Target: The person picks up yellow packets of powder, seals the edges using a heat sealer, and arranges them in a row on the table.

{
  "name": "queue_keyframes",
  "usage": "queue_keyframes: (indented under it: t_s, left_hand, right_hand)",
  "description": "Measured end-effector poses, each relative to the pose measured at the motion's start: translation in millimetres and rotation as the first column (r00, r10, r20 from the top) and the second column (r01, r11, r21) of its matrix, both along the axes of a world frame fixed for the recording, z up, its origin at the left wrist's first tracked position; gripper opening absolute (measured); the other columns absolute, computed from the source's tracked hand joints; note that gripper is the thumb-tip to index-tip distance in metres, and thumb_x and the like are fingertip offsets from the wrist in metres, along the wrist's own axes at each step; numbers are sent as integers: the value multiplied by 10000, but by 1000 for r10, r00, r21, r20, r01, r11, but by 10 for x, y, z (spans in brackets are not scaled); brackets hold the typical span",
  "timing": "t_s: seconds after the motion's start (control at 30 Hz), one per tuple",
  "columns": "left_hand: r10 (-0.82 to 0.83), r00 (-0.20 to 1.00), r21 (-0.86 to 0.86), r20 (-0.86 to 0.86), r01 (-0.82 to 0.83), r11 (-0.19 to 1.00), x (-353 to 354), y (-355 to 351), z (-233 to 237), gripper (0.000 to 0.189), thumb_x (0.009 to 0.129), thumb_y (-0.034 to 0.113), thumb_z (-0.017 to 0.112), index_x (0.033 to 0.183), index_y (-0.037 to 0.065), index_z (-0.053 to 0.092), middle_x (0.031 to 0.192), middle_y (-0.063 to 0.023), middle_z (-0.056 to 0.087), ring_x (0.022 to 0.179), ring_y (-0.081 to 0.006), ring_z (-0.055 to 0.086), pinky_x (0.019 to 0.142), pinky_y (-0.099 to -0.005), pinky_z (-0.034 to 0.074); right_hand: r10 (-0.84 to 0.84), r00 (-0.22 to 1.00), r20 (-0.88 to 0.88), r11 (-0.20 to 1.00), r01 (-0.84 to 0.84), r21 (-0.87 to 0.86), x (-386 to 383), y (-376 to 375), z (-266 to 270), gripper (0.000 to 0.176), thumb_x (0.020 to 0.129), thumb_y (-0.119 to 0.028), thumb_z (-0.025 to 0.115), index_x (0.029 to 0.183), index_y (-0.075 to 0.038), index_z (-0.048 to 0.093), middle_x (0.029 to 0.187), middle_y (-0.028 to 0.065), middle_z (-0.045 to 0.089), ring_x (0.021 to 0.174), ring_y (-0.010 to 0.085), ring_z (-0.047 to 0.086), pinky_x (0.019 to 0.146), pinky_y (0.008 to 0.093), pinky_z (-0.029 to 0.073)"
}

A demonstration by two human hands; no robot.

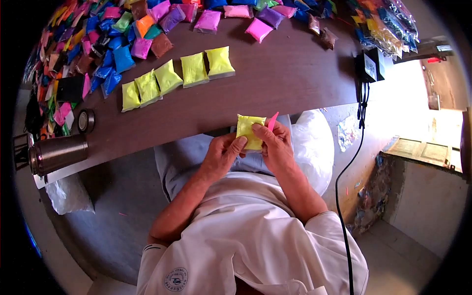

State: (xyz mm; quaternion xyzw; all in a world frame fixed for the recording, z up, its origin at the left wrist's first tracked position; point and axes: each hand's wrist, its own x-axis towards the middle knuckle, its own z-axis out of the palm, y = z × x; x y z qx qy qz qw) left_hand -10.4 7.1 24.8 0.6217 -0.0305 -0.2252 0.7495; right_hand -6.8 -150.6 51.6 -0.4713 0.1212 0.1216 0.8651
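A small clear packet of yellow clay-like material is held up in front of my lap, just off the table's near edge. My left hand pinches its lower left corner between thumb and fingers. On the other side, my right hand grips the packet with the thumb pressed on its front. A pink pointed strip, perhaps a plastic tool, sticks up from between the right fingers; its lower end is hidden. Several similar yellow packets lie in a slanting row on the brown table beyond my hands.
Heaps of coloured packets cover the table's left and far sides. A steel flask lies at the left beside a round lid. At the right edge sits a black box with hanging cables. A white plastic bag is below.
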Motion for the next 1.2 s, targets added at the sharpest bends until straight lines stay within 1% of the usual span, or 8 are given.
queue_keyframes:
  t_s: [0.27,0.33,0.47,0.53,0.63,0.87,0.93,1.2]
  left_hand:
    - [1,1000,14,-4,-1,1000,10,14,-47,412,947,378,534,906,-20,633,707,-35,603,660,-86,538,609,-242,454]
    - [-87,996,73,-3,87,994,-1,40,-96,459,949,403,511,1040,-33,620,894,-74,652,759,-112,604,677,-264,525]
    - [-60,998,71,-8,61,996,0,25,-86,455,947,401,517,1031,-34,624,880,-70,652,746,-110,603,665,-262,522]
    - [2,999,44,-33,0,999,1,5,-42,419,945,384,536,900,-23,626,702,-29,591,657,-84,514,603,-239,440]
    - [-53,998,99,16,51,994,11,28,-54,437,948,385,524,1016,-35,629,846,-65,653,709,-107,596,641,-257,512]
    - [-41,999,77,4,41,996,14,11,-41,425,950,372,526,1004,-36,631,846,-64,652,698,-105,590,633,-253,505]
    - [2,1000,53,13,-2,999,15,-16,-1,422,946,386,533,882,-19,630,681,-25,579,644,-82,510,590,-240,433]
    - [-34,999,82,3,33,996,9,-10,-48,451,932,424,540,915,-16,634,738,-39,614,653,-93,551,598,-243,465]
  right_hand:
    - [15,998,-57,994,-21,-107,0,-51,-28,204,894,-201,631,896,2,655,760,5,609,639,54,522,545,200,410]
    - [-36,999,16,996,37,-76,1,-9,-27,212,894,-197,632,905,14,655,774,3,615,657,53,526,561,203,425]
    - [-18,998,54,991,25,-131,-5,-10,-8,211,895,-180,631,916,28,654,801,6,621,682,56,533,587,213,441]
    - [4,1000,30,978,2,-209,-3,-6,-5,210,899,-166,624,929,40,651,813,10,625,700,62,538,609,220,451]
    - [-17,996,84,987,30,-157,-7,-14,-71,209,901,-167,621,929,37,652,808,9,623,703,58,535,614,215,445]
    - [-29,998,63,970,43,-240,-10,2,-19,195,905,-155,604,908,34,653,786,-5,608,684,50,521,597,213,434]
    - [-50,997,54,976,61,-211,-4,7,1,204,913,-161,591,889,32,650,758,-15,594,666,47,510,581,209,424]
    - [-28,996,87,961,51,-273,13,-7,-22,215,913,-178,597,915,31,645,791,-11,597,682,47,512,581,207,425]
